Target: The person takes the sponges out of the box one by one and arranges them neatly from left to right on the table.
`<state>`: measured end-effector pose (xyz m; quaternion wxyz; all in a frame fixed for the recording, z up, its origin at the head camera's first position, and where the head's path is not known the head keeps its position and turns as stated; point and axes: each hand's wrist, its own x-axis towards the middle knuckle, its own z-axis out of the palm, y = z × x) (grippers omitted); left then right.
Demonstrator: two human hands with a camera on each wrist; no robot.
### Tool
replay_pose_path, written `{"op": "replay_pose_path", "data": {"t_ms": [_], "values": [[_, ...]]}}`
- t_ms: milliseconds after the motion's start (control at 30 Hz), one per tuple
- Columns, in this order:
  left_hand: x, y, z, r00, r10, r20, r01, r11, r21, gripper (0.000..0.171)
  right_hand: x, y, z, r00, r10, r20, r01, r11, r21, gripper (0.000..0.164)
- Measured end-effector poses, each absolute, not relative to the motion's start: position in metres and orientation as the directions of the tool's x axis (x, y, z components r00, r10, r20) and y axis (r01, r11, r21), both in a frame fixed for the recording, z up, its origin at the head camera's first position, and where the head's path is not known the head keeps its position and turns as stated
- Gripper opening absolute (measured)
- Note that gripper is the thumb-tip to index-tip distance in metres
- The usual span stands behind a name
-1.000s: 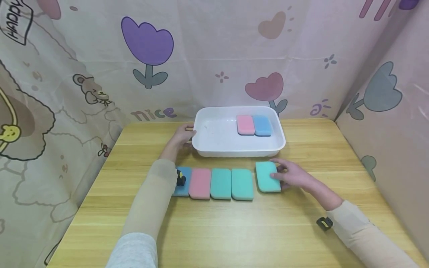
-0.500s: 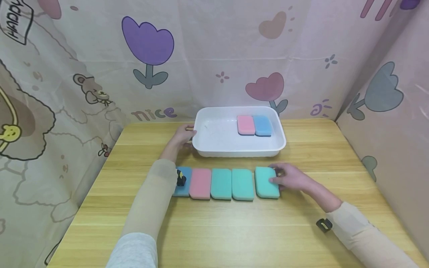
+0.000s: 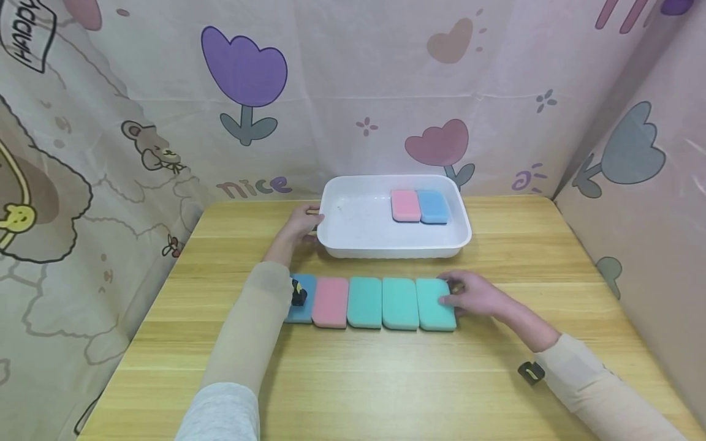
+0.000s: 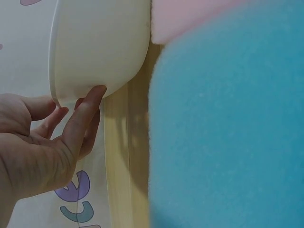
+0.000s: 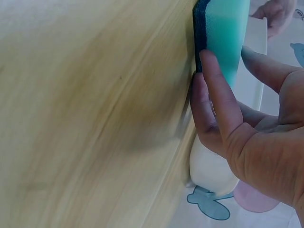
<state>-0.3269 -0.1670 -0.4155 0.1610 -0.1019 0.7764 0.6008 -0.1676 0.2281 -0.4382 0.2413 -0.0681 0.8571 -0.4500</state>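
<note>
My right hand (image 3: 477, 295) grips a green sponge (image 3: 431, 306) at the right end of a row on the table. Its thumb lies on the top face, and fingers are at the right edge. In the right wrist view this sponge (image 5: 227, 35) shows a dark scouring layer underneath. Left of it lie two more green sponges (image 3: 399, 304) (image 3: 364, 303), a pink sponge (image 3: 330, 302) and a blue sponge (image 3: 301, 312), partly hidden by my left sleeve. My left hand (image 3: 299, 223) holds the left end of a white plastic tray (image 3: 386, 252), thumb at its rim and fingers against its outer wall.
Inside the tray, toward its right side, a pink sponge (image 3: 405, 205) and a blue sponge (image 3: 432, 206) lie side by side. A patterned curtain (image 3: 342, 73) hangs behind and beside the wooden table (image 3: 375, 386).
My right hand has brought the green sponge left and nearer me, from apart and askew to lined up against the row's end. The left hand and tray stay put.
</note>
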Motion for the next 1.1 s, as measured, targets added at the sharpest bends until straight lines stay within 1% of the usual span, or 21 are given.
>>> {"op": "replay_pose_path", "data": {"t_ms": [400, 533, 600, 700, 933, 1100], "values": [[-0.326, -0.168, -0.415, -0.929, 0.042, -0.369, -0.349, 0.24, 0.906, 0.051, -0.166, 0.225, -0.435, -0.879, -0.32, -0.354, 0.108, 0.59, -0.8, 0.067], [-0.326, -0.169, -0.417, -0.931, 0.044, -0.362, -0.342, 0.243, 0.908, 0.051, -0.168, 0.228, -0.435, -0.891, -0.312, -0.329, 0.086, 0.596, -0.798, 0.07], [-0.326, -0.169, -0.417, -0.931, 0.045, -0.361, -0.34, 0.245, 0.908, 0.051, -0.17, 0.231, -0.434, -0.905, -0.305, -0.296, 0.055, 0.608, -0.792, 0.07], [-0.326, -0.169, -0.419, -0.931, 0.044, -0.362, -0.341, 0.247, 0.907, 0.051, -0.173, 0.233, -0.429, -0.929, -0.278, -0.243, 0.022, 0.614, -0.789, 0.066], [-0.328, -0.169, -0.421, -0.929, 0.036, -0.368, -0.348, 0.25, 0.904, 0.051, -0.187, 0.231, -0.409, -0.97, -0.236, -0.055, -0.103, 0.607, -0.788, 0.058], [-0.328, -0.168, -0.419, -0.928, 0.037, -0.372, -0.351, 0.254, 0.901, 0.051, -0.213, 0.228, -0.38, -0.97, -0.241, -0.023, -0.139, 0.631, -0.763, 0.057]]}}
